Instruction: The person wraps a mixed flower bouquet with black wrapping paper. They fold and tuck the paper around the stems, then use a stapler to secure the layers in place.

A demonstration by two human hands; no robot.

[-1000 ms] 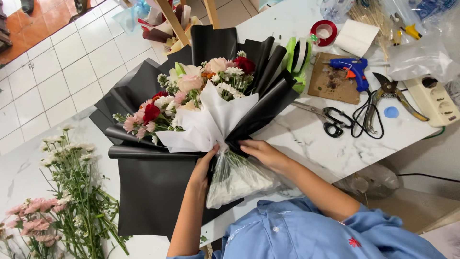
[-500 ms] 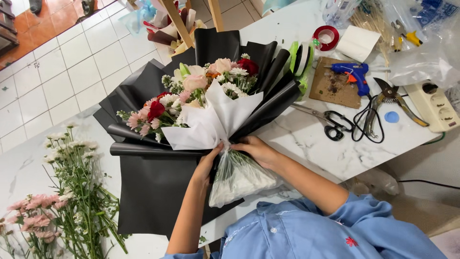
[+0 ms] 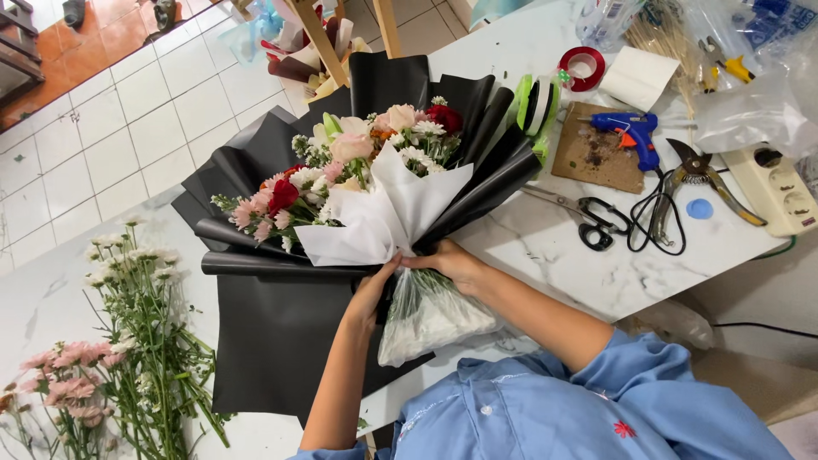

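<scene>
Bouquet lies on the marble table, white paper and black wrap already fanned round it. Left hand and right hand both clasp the neck; no tie visible yet.

Bouquet stems veiled by clear wrap, loose flowers cut off, fingertips perhaps tucked under.

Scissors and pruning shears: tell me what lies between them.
In the head view, a tangle of black cord lies between the scissors and the pruning shears, on the white marble table.
</scene>
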